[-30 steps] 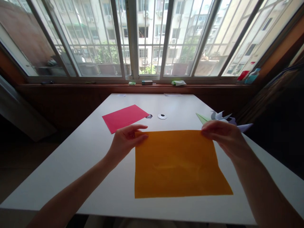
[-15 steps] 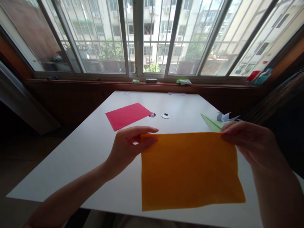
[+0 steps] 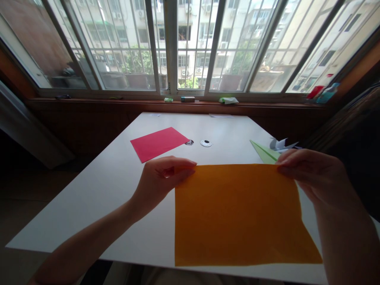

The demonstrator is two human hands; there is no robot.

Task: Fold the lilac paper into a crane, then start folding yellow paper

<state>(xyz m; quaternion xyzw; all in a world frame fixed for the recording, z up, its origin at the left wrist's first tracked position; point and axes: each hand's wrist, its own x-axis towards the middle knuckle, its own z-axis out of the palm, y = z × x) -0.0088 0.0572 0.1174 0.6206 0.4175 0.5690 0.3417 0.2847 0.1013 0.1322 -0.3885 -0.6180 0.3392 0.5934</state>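
Note:
An orange sheet of paper [image 3: 237, 213] hangs between my two hands over the near part of the white table. My left hand [image 3: 166, 174] pinches its upper left corner between thumb and fingers. At the upper right corner, my right hand [image 3: 314, 174] grips the sheet the same way. The top edge is stretched almost straight, while the right edge bends outward lower down. Just beyond my right fingers lies a folded light green paper [image 3: 263, 152], partly hidden by the hand. A pinkish-red sheet of paper [image 3: 158, 143] lies flat beyond my left hand.
On the white table [image 3: 89, 206], a round grommet [image 3: 206, 143] sits near the middle, with another dark round piece [image 3: 189, 142] partly under the red sheet. A grey-white folded paper shape [image 3: 282, 145] is at the right. Small items, including a packet [image 3: 228, 100], line the windowsill.
My left thumb and fingers have closed on the sheet's upper left corner. The lower edge of the orange paper has come down and its lower right corner reaches farther right.

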